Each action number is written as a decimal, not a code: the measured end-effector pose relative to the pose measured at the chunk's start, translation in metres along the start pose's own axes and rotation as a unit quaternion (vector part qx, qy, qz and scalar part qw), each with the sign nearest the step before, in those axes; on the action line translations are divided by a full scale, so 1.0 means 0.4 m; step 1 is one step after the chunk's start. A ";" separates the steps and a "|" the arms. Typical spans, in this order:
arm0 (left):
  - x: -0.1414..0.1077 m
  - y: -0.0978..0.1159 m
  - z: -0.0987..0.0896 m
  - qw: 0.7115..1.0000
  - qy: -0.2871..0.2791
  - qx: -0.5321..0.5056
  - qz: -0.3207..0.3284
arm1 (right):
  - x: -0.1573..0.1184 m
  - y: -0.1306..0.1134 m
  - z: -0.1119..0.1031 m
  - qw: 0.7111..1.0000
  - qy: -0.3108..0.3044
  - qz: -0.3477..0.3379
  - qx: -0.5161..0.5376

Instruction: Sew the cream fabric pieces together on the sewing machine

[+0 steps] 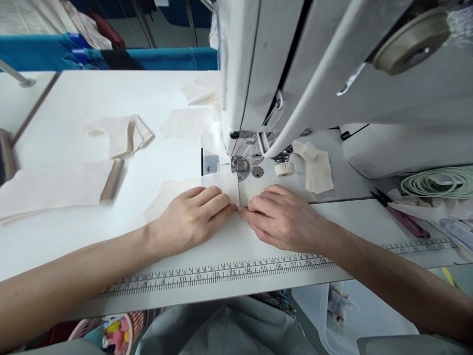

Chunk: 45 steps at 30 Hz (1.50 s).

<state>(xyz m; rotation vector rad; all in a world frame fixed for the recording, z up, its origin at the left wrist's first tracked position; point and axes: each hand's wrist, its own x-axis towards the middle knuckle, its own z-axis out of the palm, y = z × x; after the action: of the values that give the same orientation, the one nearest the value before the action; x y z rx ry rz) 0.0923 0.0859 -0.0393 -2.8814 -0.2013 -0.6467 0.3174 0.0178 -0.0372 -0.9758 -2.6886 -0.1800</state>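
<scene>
A thin white fabric piece (173, 195) lies under the presser foot (240, 165) of the sewing machine (254, 64) and runs toward me. My left hand (195, 214) rests on this fabric, its thumb and forefinger pinched on the near right edge. Opposite it, my right hand (284, 217) pinches the same edge, and the fingertips of both hands meet just in front of the foot. What lies exactly between the fingertips is mostly hidden. Right of the needle, a folded cream fabric piece (318, 170) lies on the machine bed.
Stacked white fabric pieces (59, 190) and a smaller pile (123, 135) lie on the left. At right are purple-handled snips (406, 219) and a coil of pale green cord (439, 182). A printed ruler (214, 276) follows the table's front edge; a plastic bin (362, 310) stands below.
</scene>
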 end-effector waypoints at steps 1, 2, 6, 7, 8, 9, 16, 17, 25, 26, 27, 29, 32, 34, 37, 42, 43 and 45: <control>-0.001 0.000 0.001 1.000 0.000 -0.002 -0.003 | 0.000 0.000 0.000 1.000 0.000 0.000 0.001; -0.001 0.000 0.001 1.000 -0.001 -0.006 -0.008 | 0.000 0.000 0.000 1.000 -0.001 0.000 0.001; -0.003 -0.001 0.004 0.999 0.002 -0.027 -0.034 | -0.002 0.000 0.000 1.000 -0.005 0.002 0.006; -0.003 -0.002 0.004 0.999 0.005 -0.032 -0.038 | -0.002 0.000 0.000 1.000 -0.004 0.002 0.007; -0.003 -0.002 0.004 0.999 0.006 -0.035 -0.039 | -0.002 0.000 0.000 1.000 -0.003 0.002 0.008; -0.003 -0.002 0.004 0.999 0.006 -0.036 -0.037 | -0.003 0.001 0.001 1.000 -0.002 0.001 0.009; -0.003 -0.001 0.002 1.000 -0.004 -0.007 -0.005 | -0.002 0.001 0.001 1.000 -0.002 0.000 0.011; -0.003 -0.001 0.003 1.000 -0.006 -0.006 -0.003 | -0.002 0.001 0.001 1.000 -0.002 0.000 0.010; -0.003 -0.004 0.003 1.000 -0.015 -0.012 -0.003 | -0.009 0.013 -0.002 0.999 0.013 0.010 0.045; -0.003 -0.004 0.003 1.000 -0.014 -0.013 -0.004 | -0.010 0.015 -0.002 0.999 0.017 0.012 0.046; -0.003 -0.004 0.003 1.000 -0.014 -0.013 -0.005 | -0.011 0.017 -0.002 0.999 0.020 0.015 0.045; -0.003 -0.003 0.002 1.000 -0.016 -0.011 -0.005 | -0.011 0.019 -0.001 0.999 0.025 0.018 0.043; -0.002 -0.002 -0.001 1.000 -0.017 -0.006 -0.004 | -0.011 0.019 0.000 0.998 0.029 0.020 0.043; -0.001 -0.001 -0.002 1.000 -0.014 -0.004 -0.004 | -0.010 0.018 0.000 0.999 0.027 0.019 0.041; 0.000 0.000 -0.002 1.000 -0.011 -0.004 -0.005 | -0.009 0.016 -0.001 0.999 0.019 0.019 0.034; 0.001 0.000 0.000 1.000 -0.014 -0.013 -0.008 | -0.007 0.011 -0.001 1.000 0.013 0.011 0.010; 0.000 0.000 0.001 1.000 -0.013 -0.014 -0.009 | -0.007 0.010 -0.001 1.000 0.013 0.007 0.003; -0.001 0.002 0.002 1.000 -0.010 -0.016 -0.012 | -0.006 0.010 0.000 1.000 0.012 0.000 -0.011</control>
<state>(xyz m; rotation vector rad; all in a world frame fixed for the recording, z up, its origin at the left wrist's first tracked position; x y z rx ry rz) 0.0925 0.0853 -0.0402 -2.9215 -0.2303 -0.6310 0.3218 0.0193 -0.0376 -0.9749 -2.6704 -0.2188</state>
